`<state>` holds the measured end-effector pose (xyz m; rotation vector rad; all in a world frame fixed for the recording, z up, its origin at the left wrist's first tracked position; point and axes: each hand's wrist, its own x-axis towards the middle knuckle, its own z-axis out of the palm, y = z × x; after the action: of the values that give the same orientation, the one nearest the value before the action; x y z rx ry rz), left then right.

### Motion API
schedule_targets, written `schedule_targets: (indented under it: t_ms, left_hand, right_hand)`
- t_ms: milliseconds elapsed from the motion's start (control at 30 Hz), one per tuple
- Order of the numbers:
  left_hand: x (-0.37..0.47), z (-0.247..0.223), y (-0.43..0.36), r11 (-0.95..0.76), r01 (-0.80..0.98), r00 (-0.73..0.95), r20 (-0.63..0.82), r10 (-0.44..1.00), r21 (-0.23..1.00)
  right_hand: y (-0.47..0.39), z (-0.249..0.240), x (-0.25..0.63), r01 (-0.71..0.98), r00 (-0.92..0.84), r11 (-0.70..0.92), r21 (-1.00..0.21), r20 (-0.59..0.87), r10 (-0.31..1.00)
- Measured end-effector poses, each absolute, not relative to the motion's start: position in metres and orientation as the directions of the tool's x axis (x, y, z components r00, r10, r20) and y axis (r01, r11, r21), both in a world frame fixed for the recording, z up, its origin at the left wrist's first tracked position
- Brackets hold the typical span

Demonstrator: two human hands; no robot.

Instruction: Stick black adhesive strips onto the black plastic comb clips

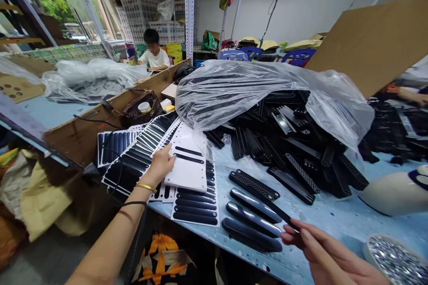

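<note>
One black strip (283, 214) juts from the right fingers (312, 244), its near end clamped between them.

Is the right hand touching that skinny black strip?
Touching: the head view shows the right hand pinching one end of the black strip, with no gap between.

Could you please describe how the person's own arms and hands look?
The left hand is ungloved and its forearm bare, with a golden bangle at the wrist and a thin dark band or cord nearer the elbow. The right hand is also ungloved.
</note>
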<state>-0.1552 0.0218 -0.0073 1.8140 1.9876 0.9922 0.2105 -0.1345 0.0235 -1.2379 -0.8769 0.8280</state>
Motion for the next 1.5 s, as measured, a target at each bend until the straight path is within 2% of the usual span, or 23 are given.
schedule_targets:
  t_ms: [67, 133, 200, 267, 300, 367, 467, 567, 667, 800, 900, 967, 1033, 1133, 1200, 1267, 1367, 1433, 1500]
  left_hand:
    - [-0.143, 0.005, 0.024, -0.061, 0.803, -0.177, 0.336, 0.925, 0.593]
    - [-0.123, 0.019, 0.018, -0.100, 0.734, -0.242, 0.396, 0.886, 0.671]
    - [-0.095, 0.030, 0.004, -0.157, 0.501, -0.193, 0.286, 0.939, 0.851]
    - [-0.061, 0.037, -0.011, -0.084, 0.228, 0.156, 0.049, 0.987, 0.970]
    - [-0.045, 0.039, -0.017, -0.006, 0.156, 0.309, -0.043, 0.950, 0.988]
    - [-0.017, 0.039, -0.026, 0.108, 0.093, 0.506, -0.141, 0.851, 0.990]
    - [0.006, 0.035, -0.026, 0.202, 0.033, 0.606, -0.181, 0.775, 0.979]
    - [0.013, 0.029, -0.014, 0.239, -0.019, 0.568, -0.186, 0.801, 0.971]
    - [0.016, 0.025, -0.003, 0.257, -0.053, 0.543, -0.188, 0.818, 0.965]
    - [0.021, 0.023, 0.006, 0.297, -0.077, 0.566, -0.203, 0.799, 0.952]
    - [0.022, 0.021, 0.009, 0.313, -0.076, 0.594, -0.209, 0.777, 0.947]
    - [0.021, 0.018, 0.011, 0.293, -0.043, 0.595, -0.211, 0.776, 0.955]
    - [0.021, 0.014, 0.013, 0.224, 0.040, 0.558, -0.208, 0.803, 0.974]
    - [0.021, 0.006, 0.012, 0.097, 0.183, 0.477, -0.175, 0.861, 0.978]
    - [0.020, 0.001, 0.010, -0.045, 0.256, 0.421, -0.070, 0.905, 0.966]
    - [0.019, -0.002, 0.008, -0.267, 0.323, 0.391, 0.129, 0.911, 0.908]
    - [0.017, -0.004, 0.006, -0.612, 0.333, 0.527, 0.397, 0.752, 0.718]
    - [0.018, -0.003, 0.005, -0.745, 0.311, 0.680, 0.410, 0.608, 0.590]
    - [0.018, -0.002, 0.002, -0.804, 0.337, 0.786, 0.324, 0.527, 0.491]
  right_hand:
    - [-0.133, 0.021, 0.205, -0.026, 0.442, 0.123, -0.992, 0.099, 0.892]
    - [-0.133, 0.018, 0.204, 0.014, 0.411, 0.087, -0.996, 0.085, 0.908]
    - [-0.134, 0.018, 0.206, 0.055, 0.354, 0.039, -0.998, 0.056, 0.933]
    - [-0.136, 0.020, 0.208, 0.086, 0.313, 0.014, -0.996, 0.040, 0.949]
    - [-0.136, 0.022, 0.208, 0.098, 0.299, 0.008, -0.995, 0.037, 0.953]
    - [-0.137, 0.026, 0.208, 0.127, 0.280, 0.012, -0.992, 0.047, 0.959]
    - [-0.134, 0.028, 0.214, 0.186, 0.244, -0.001, -0.982, 0.045, 0.969]
    - [-0.130, 0.025, 0.230, 0.323, 0.319, -0.009, -0.946, 0.100, 0.942]
    - [-0.125, 0.024, 0.246, 0.578, 0.409, 0.041, -0.815, 0.332, 0.850]
    - [-0.113, 0.025, 0.248, 0.800, 0.156, 0.231, -0.554, 0.563, 0.811]
    - [-0.100, 0.021, 0.241, 0.828, -0.053, 0.384, -0.410, 0.623, 0.780]
    - [-0.093, 0.019, 0.238, 0.813, -0.131, 0.430, -0.392, 0.597, 0.792]
    - [-0.090, 0.020, 0.238, 0.800, -0.155, 0.430, -0.420, 0.547, 0.823]
    - [-0.090, 0.025, 0.245, 0.799, -0.102, 0.367, -0.476, 0.493, 0.864]
    - [-0.094, 0.026, 0.252, 0.807, -0.008, 0.277, -0.521, 0.460, 0.888]
    - [-0.099, 0.022, 0.258, 0.791, 0.118, 0.162, -0.590, 0.407, 0.906]
    - [-0.104, 0.006, 0.260, 0.669, 0.293, 0.031, -0.742, 0.303, 0.907]
    - [-0.105, -0.004, 0.255, 0.576, 0.336, -0.004, -0.817, 0.232, 0.913]
    - [-0.106, -0.011, 0.246, 0.544, 0.314, -0.005, -0.839, 0.198, 0.929]
